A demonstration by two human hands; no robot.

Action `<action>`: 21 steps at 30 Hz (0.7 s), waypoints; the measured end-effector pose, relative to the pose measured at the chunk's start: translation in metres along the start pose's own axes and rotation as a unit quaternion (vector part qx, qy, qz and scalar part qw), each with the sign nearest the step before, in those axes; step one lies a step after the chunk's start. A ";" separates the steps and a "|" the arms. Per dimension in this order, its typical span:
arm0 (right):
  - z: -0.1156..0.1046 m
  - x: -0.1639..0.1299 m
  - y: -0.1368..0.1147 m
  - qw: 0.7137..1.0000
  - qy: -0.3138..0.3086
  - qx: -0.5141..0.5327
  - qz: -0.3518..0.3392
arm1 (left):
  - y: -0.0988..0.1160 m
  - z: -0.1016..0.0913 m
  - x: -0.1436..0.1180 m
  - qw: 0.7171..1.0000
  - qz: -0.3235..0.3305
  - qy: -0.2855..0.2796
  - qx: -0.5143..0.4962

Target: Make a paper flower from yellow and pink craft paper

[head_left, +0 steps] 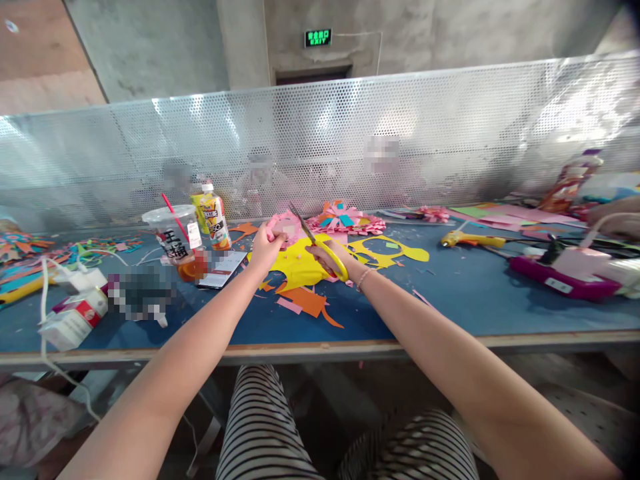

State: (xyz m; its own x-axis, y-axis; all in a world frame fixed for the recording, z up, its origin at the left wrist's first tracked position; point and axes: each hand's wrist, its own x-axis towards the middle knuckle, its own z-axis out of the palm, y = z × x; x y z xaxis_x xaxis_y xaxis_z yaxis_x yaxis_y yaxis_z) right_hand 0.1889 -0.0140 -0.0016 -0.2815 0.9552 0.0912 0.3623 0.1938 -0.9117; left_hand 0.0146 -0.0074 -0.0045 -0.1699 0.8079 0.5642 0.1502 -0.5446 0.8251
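My left hand [266, 248] pinches a pink paper piece [284, 225] with a rounded outline, held up over the table. Yellow-handled scissors [341, 268] are in my right hand [327, 257], their dark blades pointing up and left, close beside the pink paper. Whether the blades touch the paper I cannot tell. Beneath both hands lies yellow paper [304, 270] with cut edges. Orange paper scraps [311, 303] are nearer to me. Behind my right hand rests a fringed paper flower [340, 219] in pink, orange and blue.
To the left stand a plastic cup [175, 233] with a red straw and a drink bottle [216, 220]. A yellow glue gun [473, 240] and a purple power strip [565, 277] lie right. A perforated metal panel [425, 140] bounds the table's back. Another person's hand [617, 217] shows far right.
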 end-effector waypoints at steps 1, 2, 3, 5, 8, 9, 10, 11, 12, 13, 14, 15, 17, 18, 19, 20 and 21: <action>0.000 0.000 0.000 1.000 0.005 -0.007 -0.006 | 0.001 0.000 0.000 1.000 -0.003 0.003 0.002; 0.000 -0.001 -0.001 1.000 0.010 -0.016 -0.009 | 0.002 0.000 0.000 1.000 -0.006 0.005 0.004; 0.000 -0.001 -0.001 1.000 0.016 -0.024 -0.009 | 0.003 0.000 -0.001 1.000 -0.009 0.006 0.003; 0.000 -0.002 0.000 0.999 0.027 -0.038 -0.006 | 0.004 0.000 -0.001 1.000 -0.015 0.004 0.001; 0.000 0.001 0.002 0.998 0.046 -0.053 0.000 | 0.006 -0.001 -0.001 1.000 -0.018 0.007 0.006; 0.000 0.002 0.003 0.997 0.054 -0.056 0.003 | 0.006 -0.001 -0.001 1.000 -0.019 0.008 0.009; 0.000 0.004 0.004 0.996 0.063 -0.059 0.006 | 0.006 -0.001 -0.001 1.000 -0.020 0.008 0.013; -0.001 0.006 0.005 0.996 0.072 -0.060 0.009 | 0.006 -0.001 -0.001 1.000 -0.020 0.007 0.017; -0.001 0.008 0.006 0.995 0.079 -0.060 0.006 | 0.006 -0.001 -0.001 1.000 -0.019 0.003 0.021; -0.002 0.009 0.006 0.995 0.085 -0.055 -0.002 | 0.005 -0.001 -0.001 1.000 -0.017 -0.002 0.026; -0.002 0.011 0.007 0.995 0.091 -0.046 -0.015 | 0.005 0.000 -0.001 0.999 -0.014 -0.010 0.031; -0.002 0.012 0.007 0.994 0.096 -0.032 -0.031 | 0.004 0.000 -0.001 0.999 -0.009 -0.020 0.036; -0.003 0.012 0.007 0.993 0.103 0.009 -0.056 | 0.003 0.001 -0.002 0.998 0.006 -0.049 0.050; -0.003 0.012 0.006 0.993 0.100 0.030 -0.063 | 0.002 0.002 -0.003 0.996 0.014 -0.067 0.056; -0.004 0.011 0.006 0.992 0.096 0.048 -0.069 | 0.002 0.002 -0.005 0.994 0.022 -0.086 0.064; -0.004 0.010 0.005 0.991 0.087 0.061 -0.076 | 0.002 0.002 -0.006 0.992 0.030 -0.102 0.073; -0.004 0.009 0.004 0.991 0.077 0.066 -0.088 | 0.002 0.002 -0.007 0.989 0.038 -0.114 0.084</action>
State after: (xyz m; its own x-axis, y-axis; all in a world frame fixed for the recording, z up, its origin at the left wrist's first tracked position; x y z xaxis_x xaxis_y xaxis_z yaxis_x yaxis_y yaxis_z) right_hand 0.1915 -0.0032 -0.0024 -0.1866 0.9341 0.3043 0.1970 0.3390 -0.9199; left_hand 0.0177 -0.0141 -0.0065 0.0698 0.8058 0.5881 0.3176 -0.5768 0.7526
